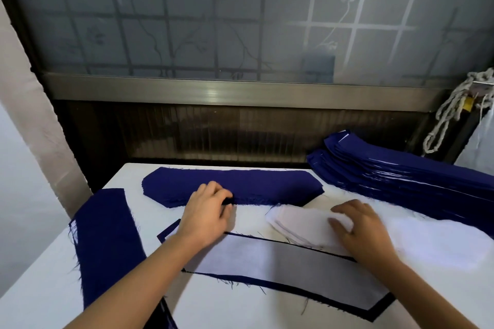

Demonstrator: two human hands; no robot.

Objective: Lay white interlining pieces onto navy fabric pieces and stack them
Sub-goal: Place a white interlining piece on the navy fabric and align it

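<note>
A pile of navy fabric pieces (232, 185) lies at the table's far middle. My left hand (207, 215) pinches the front edge of its top piece. To the right lies a pile of white interlining pieces (296, 224); my right hand (358, 227) pinches its top sheet between thumb and fingers. In front of me a navy piece covered by a white interlining piece (280, 267) lies flat, only its dark border showing.
A tall stack of navy pieces with white layers between (395, 171) stands at the back right. Another navy piece (107, 243) lies along the left edge of the white table (32, 299). A window wall closes off the far side; a rope (449, 115) hangs at the right.
</note>
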